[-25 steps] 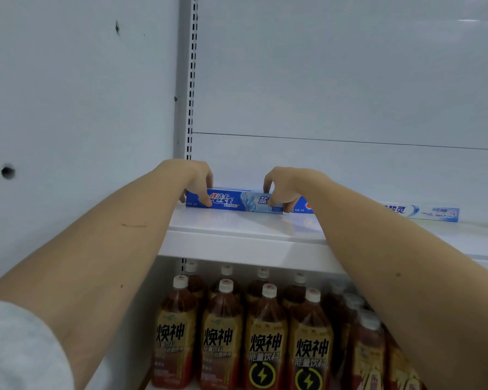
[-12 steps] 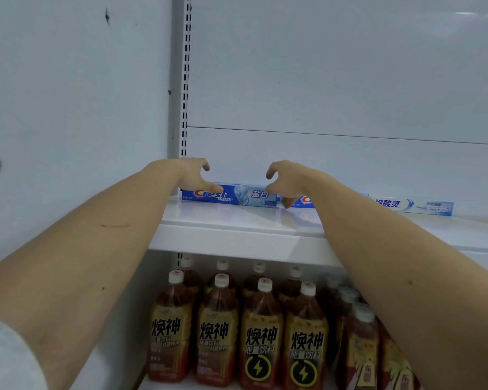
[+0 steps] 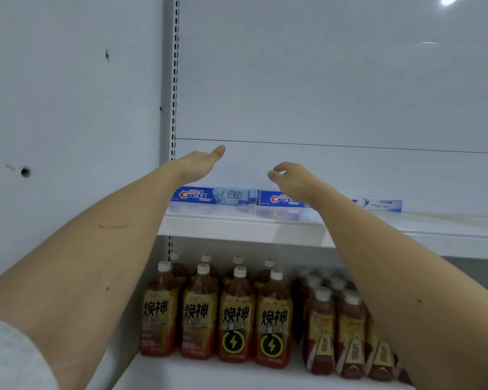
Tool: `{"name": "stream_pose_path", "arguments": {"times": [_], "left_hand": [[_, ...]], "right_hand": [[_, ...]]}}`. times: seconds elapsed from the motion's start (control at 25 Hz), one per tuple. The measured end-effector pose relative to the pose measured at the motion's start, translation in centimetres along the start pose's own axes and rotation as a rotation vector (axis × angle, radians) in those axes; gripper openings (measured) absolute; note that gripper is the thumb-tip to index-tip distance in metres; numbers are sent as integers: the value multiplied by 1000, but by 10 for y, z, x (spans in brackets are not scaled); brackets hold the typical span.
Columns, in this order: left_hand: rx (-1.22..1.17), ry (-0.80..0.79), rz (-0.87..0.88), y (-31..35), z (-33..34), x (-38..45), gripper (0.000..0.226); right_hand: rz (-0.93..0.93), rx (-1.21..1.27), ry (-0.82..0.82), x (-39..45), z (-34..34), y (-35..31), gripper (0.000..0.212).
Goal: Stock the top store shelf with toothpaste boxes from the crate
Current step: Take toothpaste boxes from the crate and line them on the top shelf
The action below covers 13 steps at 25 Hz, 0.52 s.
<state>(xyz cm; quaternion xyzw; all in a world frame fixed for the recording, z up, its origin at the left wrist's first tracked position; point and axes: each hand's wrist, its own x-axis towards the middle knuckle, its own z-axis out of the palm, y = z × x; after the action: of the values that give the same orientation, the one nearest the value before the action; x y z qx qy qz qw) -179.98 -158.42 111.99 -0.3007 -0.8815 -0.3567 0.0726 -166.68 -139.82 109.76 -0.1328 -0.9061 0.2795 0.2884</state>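
Both hands came up off the toothpaste, job done on that box.

Left hand point(image 3: 197, 164) and right hand point(image 3: 290, 178) hovered just above the back row on the top shelf point(image 3: 237, 229), fingers loose and spread, holding nothing. Leftmost Crest box point(image 3: 212, 196) lay flat, long side facing out so the label reads, tight against the shelf's left upright and end to end with a second Crest box point(image 3: 279, 199); a paler box point(image 3: 381, 204) sat further right of it. Bottled drinks point(image 3: 234, 313) filled the shelf below. Couldn't see the crate, probably down low for the next grab.
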Motion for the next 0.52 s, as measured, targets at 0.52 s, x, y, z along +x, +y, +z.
{"name": "stream_pose_path", "arguments": {"times": [0.52], "left_hand": [[-513,138,-11,98,74,-147,69]], "right_hand": [[-9,779,148,-144,-85,37,44]]}}
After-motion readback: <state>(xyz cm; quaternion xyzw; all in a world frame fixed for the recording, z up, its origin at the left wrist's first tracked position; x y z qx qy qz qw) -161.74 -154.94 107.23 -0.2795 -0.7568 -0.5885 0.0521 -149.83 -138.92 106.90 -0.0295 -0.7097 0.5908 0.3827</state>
